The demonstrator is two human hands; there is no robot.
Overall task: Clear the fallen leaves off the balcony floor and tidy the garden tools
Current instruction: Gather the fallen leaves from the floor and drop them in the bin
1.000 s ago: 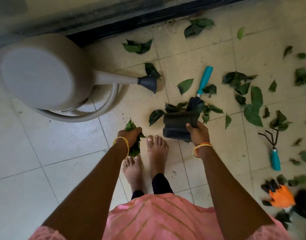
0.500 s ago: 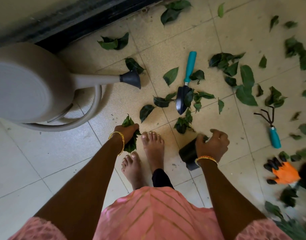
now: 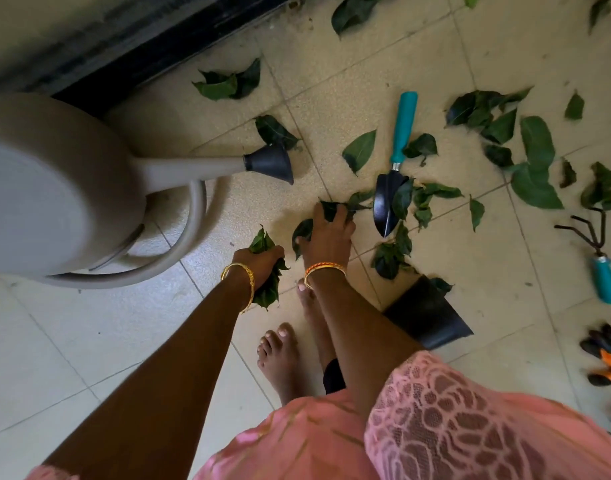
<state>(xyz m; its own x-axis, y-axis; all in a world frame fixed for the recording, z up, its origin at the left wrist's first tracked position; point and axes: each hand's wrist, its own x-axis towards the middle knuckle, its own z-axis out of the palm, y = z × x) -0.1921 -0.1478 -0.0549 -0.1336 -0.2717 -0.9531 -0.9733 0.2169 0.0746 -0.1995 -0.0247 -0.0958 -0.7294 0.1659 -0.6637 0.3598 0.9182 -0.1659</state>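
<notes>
Green fallen leaves lay scattered over the beige tiled balcony floor, around a teal-handled black trowel and a teal-handled claw rake. The left hand clutched a bunch of leaves, while the right hand reached down with fingers curled onto leaves beside the trowel. A black plastic pot lay tipped by the bare feet, near a grey watering can.

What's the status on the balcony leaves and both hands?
Left hand grips a bunch of leaves. Right hand grabbing leaves beside the trowel. Black pot lying on the floor. Many leaves left.
</notes>
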